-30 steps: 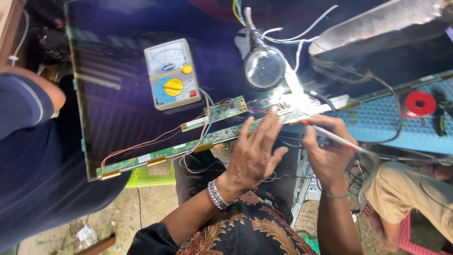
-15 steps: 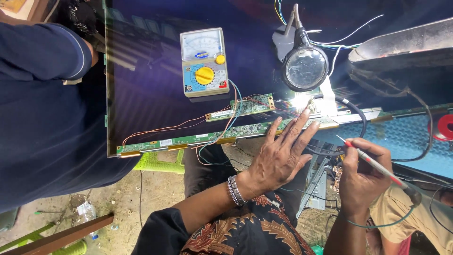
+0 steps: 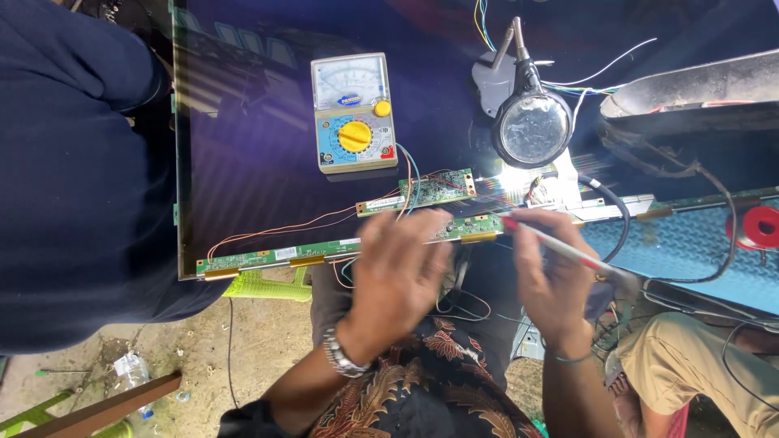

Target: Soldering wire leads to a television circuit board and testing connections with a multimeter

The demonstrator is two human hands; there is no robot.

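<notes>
Left hand (image 3: 399, 272): spread flat, fingers open, resting on the near edge of the long green circuit strip (image 3: 324, 247); it grips nothing.
Right hand (image 3: 553, 280): closed around a red-and-white probe (image 3: 560, 247), whose tip meets the strip's right end.
Strip: runs along the bottom edge of the dark display panel (image 3: 243, 138), overhanging the person's lap.
Small board (image 3: 418, 192): just above the strip, joined by thin wires.
Meter (image 3: 354, 112): lies on the panel, well apart from both hands.
Magnifier lamp (image 3: 532, 126): stands above the right hand.
Open room: bare panel surface left of the meter; a dark-sleeved bystander (image 3: 73, 162) crowds the left edge.
</notes>
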